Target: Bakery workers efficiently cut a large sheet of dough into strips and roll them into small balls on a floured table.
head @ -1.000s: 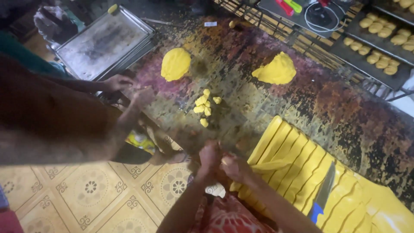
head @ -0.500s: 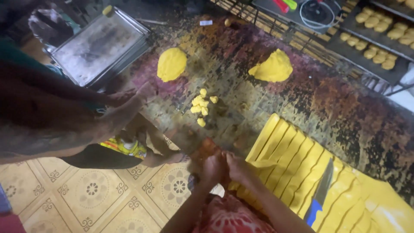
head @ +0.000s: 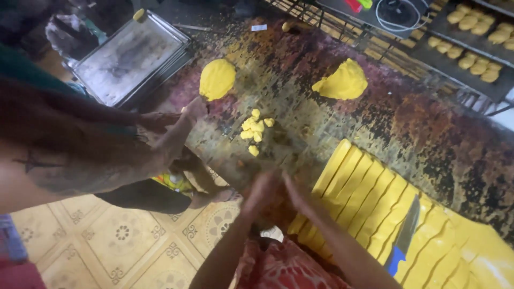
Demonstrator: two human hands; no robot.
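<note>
From the head view I see my left hand and right hand pressed close together at the near edge of the bench, palms facing each other. Both are blurred, so I cannot tell whether the fingers are together or apart, nor whether anything sits between the palms.

Just beyond my fingers, a little to the left, lies a cluster of small yellow dough pieces, clear of both hands. Farther past them rests a rounded dough lump, and well off to the right of that a wedge-shaped dough lump.

Right beside my right hand, on its outer side, cut yellow dough strips lie side by side, with a blue-handled knife lying on them.

To the left of my hands a co-worker's arm reaches across, its hand at the bench edge near the rounded lump. Beyond it sits an empty metal baking tray. Far off to the right, a dark tray of shaped dough pieces stands on a rack.
</note>
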